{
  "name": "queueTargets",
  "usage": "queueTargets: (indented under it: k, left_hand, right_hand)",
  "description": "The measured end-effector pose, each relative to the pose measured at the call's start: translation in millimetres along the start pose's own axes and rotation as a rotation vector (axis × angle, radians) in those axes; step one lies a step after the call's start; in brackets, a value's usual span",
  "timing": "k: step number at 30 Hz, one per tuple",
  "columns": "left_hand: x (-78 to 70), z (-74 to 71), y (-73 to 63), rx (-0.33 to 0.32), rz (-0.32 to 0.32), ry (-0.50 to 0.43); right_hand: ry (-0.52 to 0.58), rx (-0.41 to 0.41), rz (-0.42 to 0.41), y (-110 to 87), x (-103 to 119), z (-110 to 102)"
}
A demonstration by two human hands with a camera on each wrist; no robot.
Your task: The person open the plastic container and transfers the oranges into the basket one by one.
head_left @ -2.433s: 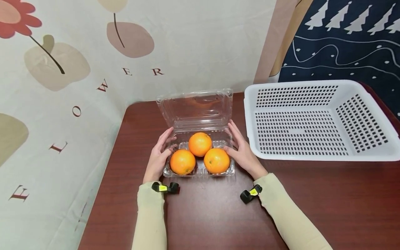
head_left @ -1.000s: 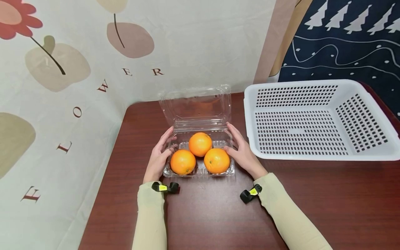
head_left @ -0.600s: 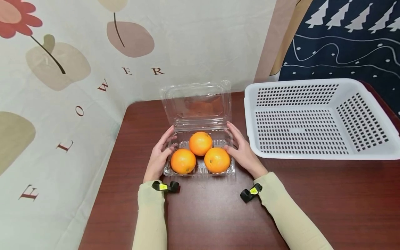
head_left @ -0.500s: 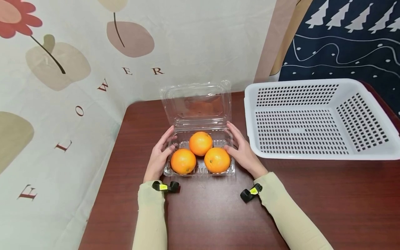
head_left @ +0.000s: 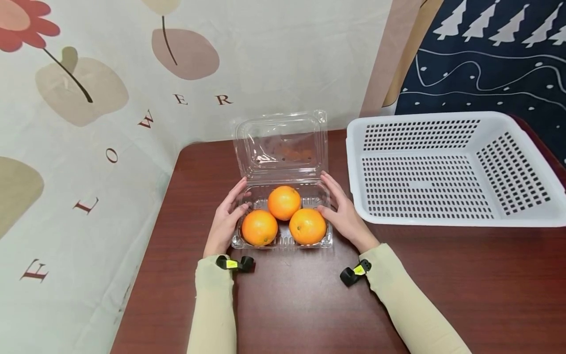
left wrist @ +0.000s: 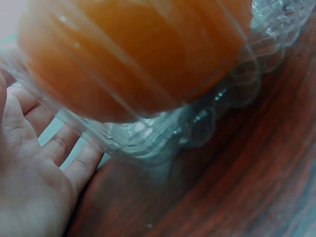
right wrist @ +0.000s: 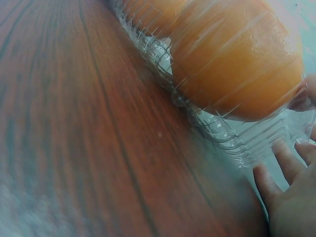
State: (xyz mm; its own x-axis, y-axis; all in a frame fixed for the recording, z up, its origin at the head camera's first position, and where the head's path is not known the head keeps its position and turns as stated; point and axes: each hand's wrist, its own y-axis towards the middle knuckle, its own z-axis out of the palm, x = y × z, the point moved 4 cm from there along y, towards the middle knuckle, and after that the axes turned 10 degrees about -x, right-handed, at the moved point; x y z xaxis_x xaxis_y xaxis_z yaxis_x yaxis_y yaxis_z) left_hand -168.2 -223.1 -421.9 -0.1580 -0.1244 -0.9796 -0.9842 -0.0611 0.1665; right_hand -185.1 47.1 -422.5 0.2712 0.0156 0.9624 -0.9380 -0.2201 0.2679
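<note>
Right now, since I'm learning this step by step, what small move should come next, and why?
Perhaps the right hand should grasp the nearest orange: the clear lid stands open, leaving that orange uncovered, and the white basket sits on that side.

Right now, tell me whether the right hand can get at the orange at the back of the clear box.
Probably yes: the lid stands open and nothing covers the back orange from above. The right hand is at the right side of the clear box, and likely need only reach in.
</note>
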Motion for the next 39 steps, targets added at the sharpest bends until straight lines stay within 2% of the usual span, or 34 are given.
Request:
queueTargets:
  k: [10,18,39]
  left_hand:
    - [1.1,-0.4,-1.4,-0.011,-0.034,0.015]
    - [-2.6,1.3,-0.6,-0.014,-0.038,0.012]
    - [0.8,-0.7,-2.1,-0.041,-0.086,0.021]
  right_hand:
    - [0.007,-0.002,0.000,0.6,-0.8,-0.2]
    - [0.027,-0.004,-0.020,0.9,-0.3,-1.2]
    - [0.029,0.008,-0.027,1.0,-2.1,-0.2]
